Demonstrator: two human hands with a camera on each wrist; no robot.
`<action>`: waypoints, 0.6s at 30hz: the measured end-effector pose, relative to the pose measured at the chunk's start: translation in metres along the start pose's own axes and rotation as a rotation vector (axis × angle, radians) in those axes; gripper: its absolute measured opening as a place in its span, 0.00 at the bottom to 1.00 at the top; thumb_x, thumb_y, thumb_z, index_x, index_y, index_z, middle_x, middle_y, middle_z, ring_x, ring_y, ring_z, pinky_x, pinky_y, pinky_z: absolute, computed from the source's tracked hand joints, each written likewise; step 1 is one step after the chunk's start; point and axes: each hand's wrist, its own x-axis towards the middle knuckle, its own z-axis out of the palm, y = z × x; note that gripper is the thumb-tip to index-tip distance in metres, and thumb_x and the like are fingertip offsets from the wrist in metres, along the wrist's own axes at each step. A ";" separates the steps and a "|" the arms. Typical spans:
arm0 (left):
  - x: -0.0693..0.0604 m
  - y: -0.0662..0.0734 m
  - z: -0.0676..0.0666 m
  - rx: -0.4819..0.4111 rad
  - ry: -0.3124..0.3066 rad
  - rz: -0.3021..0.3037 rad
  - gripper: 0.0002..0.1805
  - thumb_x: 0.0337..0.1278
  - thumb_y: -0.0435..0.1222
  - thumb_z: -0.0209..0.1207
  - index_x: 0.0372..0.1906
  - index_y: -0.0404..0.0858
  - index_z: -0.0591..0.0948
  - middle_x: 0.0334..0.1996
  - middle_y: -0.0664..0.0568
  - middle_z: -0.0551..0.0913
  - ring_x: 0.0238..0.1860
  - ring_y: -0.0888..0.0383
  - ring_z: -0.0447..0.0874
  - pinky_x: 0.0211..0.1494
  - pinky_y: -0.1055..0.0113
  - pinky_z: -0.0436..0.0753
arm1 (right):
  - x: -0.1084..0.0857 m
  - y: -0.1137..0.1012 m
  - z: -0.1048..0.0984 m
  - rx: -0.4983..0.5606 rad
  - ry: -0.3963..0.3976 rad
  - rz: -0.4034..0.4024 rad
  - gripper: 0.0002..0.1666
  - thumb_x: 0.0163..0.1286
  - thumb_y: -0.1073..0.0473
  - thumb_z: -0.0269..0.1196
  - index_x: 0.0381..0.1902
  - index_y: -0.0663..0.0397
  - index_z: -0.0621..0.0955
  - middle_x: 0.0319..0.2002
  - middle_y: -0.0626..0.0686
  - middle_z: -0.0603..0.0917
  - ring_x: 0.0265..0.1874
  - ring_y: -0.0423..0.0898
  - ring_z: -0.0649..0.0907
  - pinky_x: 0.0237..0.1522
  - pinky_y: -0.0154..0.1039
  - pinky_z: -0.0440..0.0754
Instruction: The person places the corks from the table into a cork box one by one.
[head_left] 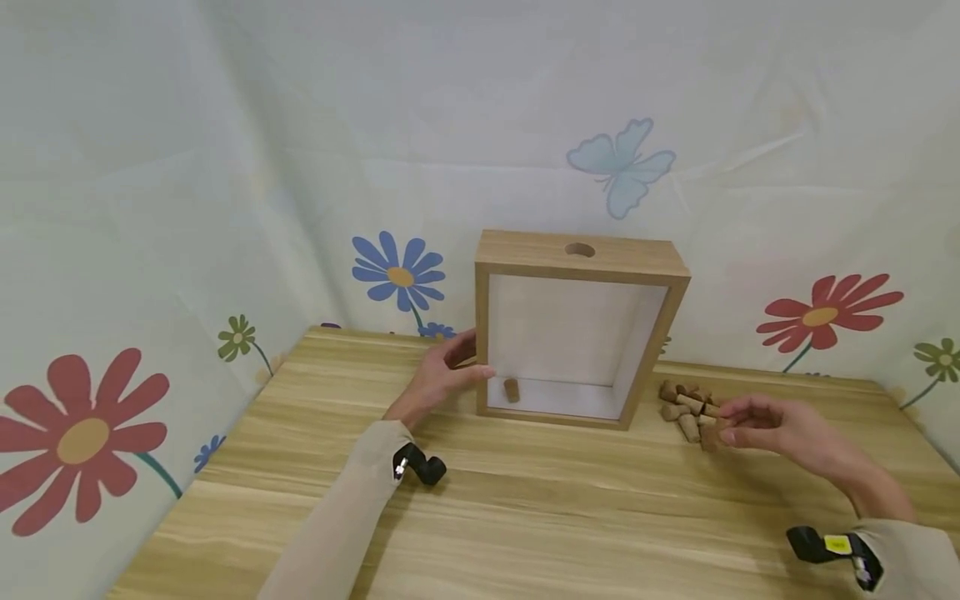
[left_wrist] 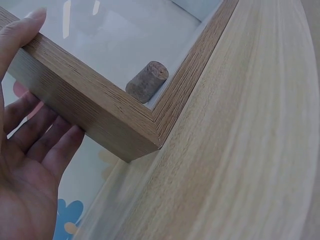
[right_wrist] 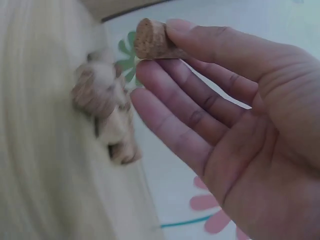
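An upright wooden shadow box [head_left: 585,257] with a clear front and a round hole [head_left: 580,249] in its top stands at the back of the table. My left hand [head_left: 442,377] grips its left side, the thumb on the front edge and the fingers along the side, as the left wrist view shows. Inside, one cork [left_wrist: 147,81] lies in the lower left corner. My right hand [head_left: 787,433] pinches another cork [right_wrist: 151,40] between thumb and fingers. Beside that hand is a pile of several corks [head_left: 686,406], blurred in the right wrist view.
The wood-grain table [head_left: 525,517] reaches back to a white cloth backdrop [head_left: 465,108] printed with flowers and a butterfly. The cork pile lies to the right of the box, close to the table's back edge.
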 end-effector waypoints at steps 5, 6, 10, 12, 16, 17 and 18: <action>-0.001 -0.001 0.001 0.018 0.006 -0.011 0.46 0.60 0.42 0.76 0.80 0.35 0.68 0.71 0.42 0.77 0.71 0.45 0.75 0.72 0.53 0.76 | 0.001 -0.018 0.001 -0.013 0.075 -0.081 0.24 0.78 0.57 0.68 0.64 0.65 0.80 0.48 0.51 0.88 0.43 0.39 0.85 0.44 0.32 0.84; -0.002 -0.002 0.001 0.018 0.008 -0.013 0.46 0.60 0.42 0.76 0.80 0.35 0.68 0.71 0.42 0.77 0.71 0.45 0.75 0.72 0.53 0.76 | 0.001 -0.022 0.002 -0.006 0.085 -0.096 0.23 0.78 0.58 0.68 0.64 0.64 0.81 0.48 0.51 0.88 0.43 0.40 0.86 0.44 0.32 0.84; -0.004 0.000 0.002 0.014 0.014 -0.021 0.46 0.60 0.43 0.76 0.79 0.35 0.69 0.71 0.42 0.77 0.71 0.45 0.75 0.73 0.52 0.75 | 0.002 -0.036 0.003 0.021 0.133 -0.158 0.20 0.78 0.60 0.67 0.63 0.61 0.81 0.47 0.49 0.89 0.43 0.42 0.87 0.43 0.32 0.85; -0.004 0.000 0.002 0.013 0.010 -0.022 0.47 0.59 0.44 0.76 0.80 0.36 0.68 0.72 0.42 0.76 0.72 0.45 0.75 0.73 0.53 0.75 | 0.002 -0.045 0.002 0.031 0.173 -0.188 0.19 0.78 0.61 0.67 0.62 0.59 0.82 0.47 0.47 0.90 0.43 0.41 0.88 0.42 0.32 0.85; -0.002 -0.001 0.003 0.013 0.007 -0.023 0.47 0.60 0.45 0.77 0.80 0.36 0.68 0.72 0.43 0.76 0.72 0.46 0.75 0.73 0.54 0.75 | 0.003 -0.066 -0.005 0.035 0.272 -0.241 0.19 0.76 0.63 0.69 0.62 0.52 0.84 0.47 0.42 0.90 0.41 0.38 0.88 0.40 0.28 0.83; -0.002 0.000 0.002 0.013 0.010 -0.023 0.48 0.60 0.45 0.77 0.80 0.36 0.68 0.72 0.44 0.76 0.72 0.47 0.75 0.73 0.54 0.75 | 0.004 -0.071 -0.008 0.041 0.295 -0.259 0.19 0.76 0.64 0.69 0.62 0.52 0.84 0.47 0.41 0.90 0.41 0.37 0.88 0.41 0.27 0.83; -0.002 0.000 0.002 0.012 0.014 -0.025 0.47 0.60 0.45 0.77 0.80 0.37 0.68 0.72 0.44 0.76 0.71 0.47 0.75 0.73 0.54 0.75 | 0.005 -0.077 -0.010 0.049 0.314 -0.279 0.20 0.75 0.66 0.69 0.63 0.52 0.84 0.47 0.40 0.89 0.41 0.36 0.88 0.41 0.25 0.82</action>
